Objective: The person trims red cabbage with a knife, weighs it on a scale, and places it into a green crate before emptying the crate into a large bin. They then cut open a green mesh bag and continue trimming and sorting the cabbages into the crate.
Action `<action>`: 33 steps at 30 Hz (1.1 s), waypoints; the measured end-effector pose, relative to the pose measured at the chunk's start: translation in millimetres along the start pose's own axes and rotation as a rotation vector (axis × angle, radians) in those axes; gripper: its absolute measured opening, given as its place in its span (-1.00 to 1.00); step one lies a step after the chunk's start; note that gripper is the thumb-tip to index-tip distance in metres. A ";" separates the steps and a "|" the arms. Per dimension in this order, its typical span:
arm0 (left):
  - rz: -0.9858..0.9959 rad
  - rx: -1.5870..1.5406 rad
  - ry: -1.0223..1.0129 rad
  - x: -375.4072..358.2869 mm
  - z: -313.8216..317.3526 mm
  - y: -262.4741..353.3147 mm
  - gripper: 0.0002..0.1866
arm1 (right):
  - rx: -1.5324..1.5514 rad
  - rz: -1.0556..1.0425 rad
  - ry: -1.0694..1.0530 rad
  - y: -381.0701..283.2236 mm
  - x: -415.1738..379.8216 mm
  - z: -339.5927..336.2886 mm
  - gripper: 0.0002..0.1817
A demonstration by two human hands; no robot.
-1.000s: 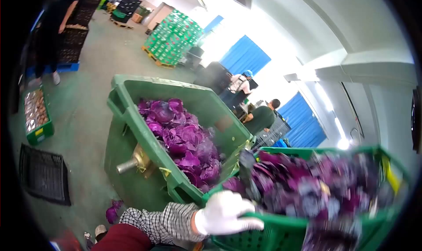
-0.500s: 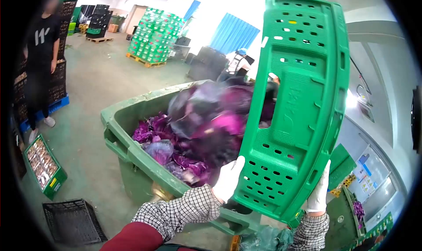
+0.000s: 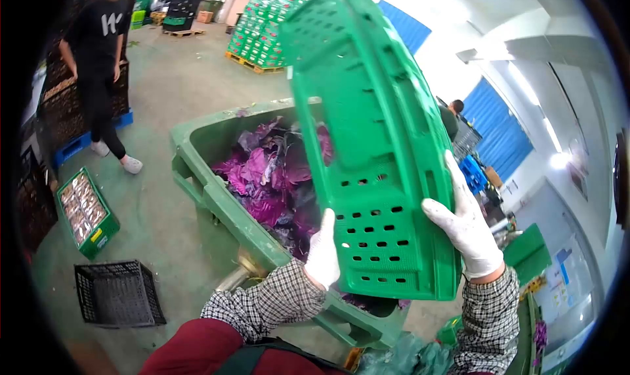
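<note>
At the far left a black crate (image 3: 118,293) sits on the floor (image 3: 164,99), and just behind it a small green tray (image 3: 87,208) holds packed brownish goods. A person in a black shirt (image 3: 98,53) stands beyond, beside dark stacked crates (image 3: 59,112) along the left wall. Toward the middle stands a big green bin (image 3: 216,201), its inside heaped with purple cabbage leaves (image 3: 269,178). Over the bin's near right corner a green crate (image 3: 374,165) is held tipped up on end, its perforated bottom facing the wearer and its mouth turned toward the leaves. The left hand (image 3: 323,250), in a white glove with a checked sleeve, is clasped on the crate's lower left edge. The right hand (image 3: 467,224), gloved the same, grips the crate's right edge, fingers spread up along it. Far back, a pallet of green boxes (image 3: 262,27) stands on the floor. At the right another person (image 3: 453,116) shows past the crate, near blue curtains (image 3: 502,125).
</note>
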State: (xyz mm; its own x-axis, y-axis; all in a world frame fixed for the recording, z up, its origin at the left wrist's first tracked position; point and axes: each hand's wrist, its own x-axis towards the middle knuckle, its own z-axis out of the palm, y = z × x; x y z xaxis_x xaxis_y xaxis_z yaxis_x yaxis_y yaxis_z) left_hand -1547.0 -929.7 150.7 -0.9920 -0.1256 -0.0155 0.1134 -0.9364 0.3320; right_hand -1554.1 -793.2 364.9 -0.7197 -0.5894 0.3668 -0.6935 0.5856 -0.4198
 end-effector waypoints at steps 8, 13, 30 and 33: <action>0.084 -0.142 -0.117 -23.3 31.1 28.1 -0.44 | -0.365 -0.313 0.117 -83.7 -6.5 34.5 -0.15; 0.119 -0.053 -0.280 -24.4 59.0 35.5 -0.40 | -0.505 -0.245 0.402 -128.6 3.8 62.8 -0.11; 0.344 -0.038 -0.188 -53.2 126.1 50.1 -0.24 | -0.388 -0.533 0.430 -158.8 -38.8 -19.5 -0.29; 0.511 0.001 -0.201 -68.9 124.4 52.8 -0.26 | -0.428 -0.509 0.448 -151.8 -45.7 -17.8 -0.28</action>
State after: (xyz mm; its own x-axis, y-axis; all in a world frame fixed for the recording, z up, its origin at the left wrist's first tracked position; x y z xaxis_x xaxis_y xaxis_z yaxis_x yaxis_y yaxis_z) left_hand -1479.7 -929.7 286.7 -0.8017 -0.4992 0.3287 0.5837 -0.7721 0.2512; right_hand -1416.6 -845.2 426.6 -0.1936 -0.6154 0.7640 -0.8273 0.5210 0.2100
